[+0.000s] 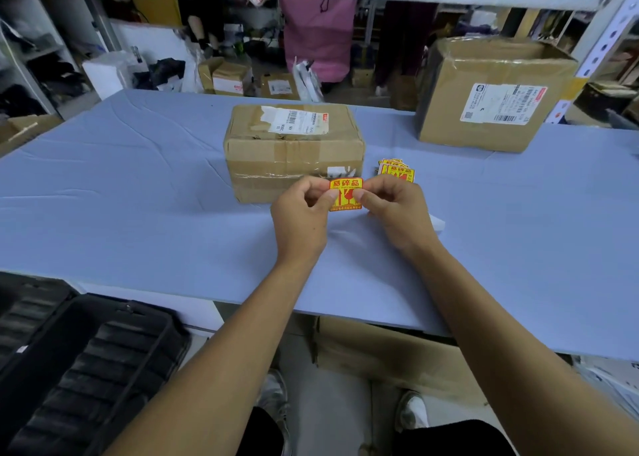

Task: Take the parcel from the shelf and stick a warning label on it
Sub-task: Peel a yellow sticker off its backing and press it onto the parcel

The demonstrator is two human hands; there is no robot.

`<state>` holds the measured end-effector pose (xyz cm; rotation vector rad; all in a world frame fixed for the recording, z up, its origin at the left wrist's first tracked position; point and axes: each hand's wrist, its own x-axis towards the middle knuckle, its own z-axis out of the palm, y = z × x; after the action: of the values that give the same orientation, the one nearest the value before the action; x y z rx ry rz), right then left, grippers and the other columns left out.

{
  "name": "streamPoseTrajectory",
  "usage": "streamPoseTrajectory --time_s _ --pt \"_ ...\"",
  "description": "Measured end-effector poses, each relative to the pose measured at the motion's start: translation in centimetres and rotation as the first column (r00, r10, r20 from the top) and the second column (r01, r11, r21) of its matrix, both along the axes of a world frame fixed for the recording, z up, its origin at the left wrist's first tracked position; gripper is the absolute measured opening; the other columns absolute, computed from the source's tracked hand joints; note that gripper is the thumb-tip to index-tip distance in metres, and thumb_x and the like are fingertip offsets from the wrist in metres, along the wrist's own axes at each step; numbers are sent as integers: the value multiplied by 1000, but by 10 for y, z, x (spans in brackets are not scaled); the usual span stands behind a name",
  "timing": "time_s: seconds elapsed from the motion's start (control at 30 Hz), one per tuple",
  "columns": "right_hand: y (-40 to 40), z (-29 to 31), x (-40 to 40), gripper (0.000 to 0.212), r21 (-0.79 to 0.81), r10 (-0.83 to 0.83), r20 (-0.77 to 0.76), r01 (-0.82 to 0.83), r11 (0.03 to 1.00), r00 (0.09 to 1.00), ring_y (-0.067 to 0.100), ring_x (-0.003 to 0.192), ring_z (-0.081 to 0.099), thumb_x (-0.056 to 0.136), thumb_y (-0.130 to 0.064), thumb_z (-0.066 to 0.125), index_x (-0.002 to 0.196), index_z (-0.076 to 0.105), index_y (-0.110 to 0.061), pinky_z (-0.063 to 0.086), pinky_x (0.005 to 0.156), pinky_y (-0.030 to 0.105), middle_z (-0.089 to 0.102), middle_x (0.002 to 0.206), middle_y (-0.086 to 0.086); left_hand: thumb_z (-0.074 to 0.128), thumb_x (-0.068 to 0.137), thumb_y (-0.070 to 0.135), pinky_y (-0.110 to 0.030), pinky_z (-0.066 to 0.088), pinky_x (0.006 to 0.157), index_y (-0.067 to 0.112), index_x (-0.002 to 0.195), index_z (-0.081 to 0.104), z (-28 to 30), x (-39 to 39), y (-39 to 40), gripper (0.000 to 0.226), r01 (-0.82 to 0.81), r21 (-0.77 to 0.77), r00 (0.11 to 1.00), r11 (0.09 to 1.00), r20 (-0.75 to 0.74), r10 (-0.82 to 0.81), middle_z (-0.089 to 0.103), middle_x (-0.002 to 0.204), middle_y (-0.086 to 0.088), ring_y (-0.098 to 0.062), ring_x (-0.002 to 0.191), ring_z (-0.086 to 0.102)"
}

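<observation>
The parcel (294, 151) sits on the blue tabletop (138, 196), off the shelf, and right in front of it the left hand (301, 213) and right hand (394, 210) pinch the yellow-and-red warning label (345, 193) by its two side edges, fingers closed tight on it. This looks like the peeling step, with the spare labels (396, 170) lying just beside the parcel's right end. Next, I'd judge, the label needs freeing from its backing and pressing flat onto a bare patch of cardboard, clear of the shipping slip (297, 120) on top.
</observation>
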<state>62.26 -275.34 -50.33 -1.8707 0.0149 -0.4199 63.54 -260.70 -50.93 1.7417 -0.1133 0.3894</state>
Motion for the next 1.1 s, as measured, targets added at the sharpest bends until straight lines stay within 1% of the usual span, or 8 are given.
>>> streamPoseTrajectory --time_s 0.1,0.17,0.27,0.33,0.53,0.7,0.8,1.1 --pt "9 -2 11 19 -17 -97 39 98 995 994 13 62 55 88 -19 69 72 69 -10 49 67 31 62 62 -4 75 82 13 -24 57 71 14 85 71 2 11 -4 5 -89 19 996 996 22 89 68 69 9 -7 68 66" --pt "12 -3 17 29 -37 -158 50 160 986 986 11 58 53 90 -24 67 66 64 -10 44 63 27 59 57 -2 79 78 17 -34 58 73 17 82 69 3 17 -6 11 -139 24 990 990 12 138 66 65 14 -12 70 68" --pt "12 -5 23 30 -98 -209 66 215 972 976 1 52 50 91 -27 66 64 62 -15 37 56 14 56 54 -9 80 77 21 -41 56 77 20 80 66 3 22 -9 14 -177 62 984 982 12 177 63 63 17 -16 74 70" --pt "13 -6 27 28 -118 -217 71 224 967 974 -2 52 50 90 -28 67 66 62 -16 36 55 11 56 54 -11 79 77 23 -43 55 79 20 79 66 3 23 -10 14 -208 79 978 975 23 207 62 63 17 -18 75 70" --pt "13 -7 32 28 -188 -245 78 256 948 966 -5 54 51 89 -32 68 67 64 -15 36 56 11 56 55 -11 79 76 25 -39 55 75 16 81 68 4 24 -11 16 -259 76 966 963 27 258 75 75 3 -19 75 69" --pt "13 -6 35 29 -200 -258 81 269 942 963 -6 53 51 88 -32 68 66 63 -14 35 54 10 54 53 -12 79 77 28 -29 50 68 17 79 67 8 24 -13 17 -282 114 959 953 5 283 64 66 12 -15 72 68" --pt "13 -7 36 30 -199 -261 77 271 942 962 -6 54 51 89 -32 68 68 65 -11 34 54 9 54 53 -12 79 76 30 -33 54 69 19 75 65 7 25 -13 18 -283 117 958 952 -14 286 57 60 16 -15 70 67" --pt "12 -8 36 32 -167 -255 32 257 952 966 -7 53 51 89 -33 66 64 59 -16 34 53 9 54 54 -10 80 76 29 -34 54 69 21 74 64 6 25 -13 18 -279 118 959 953 -22 284 61 62 13 -15 70 68"
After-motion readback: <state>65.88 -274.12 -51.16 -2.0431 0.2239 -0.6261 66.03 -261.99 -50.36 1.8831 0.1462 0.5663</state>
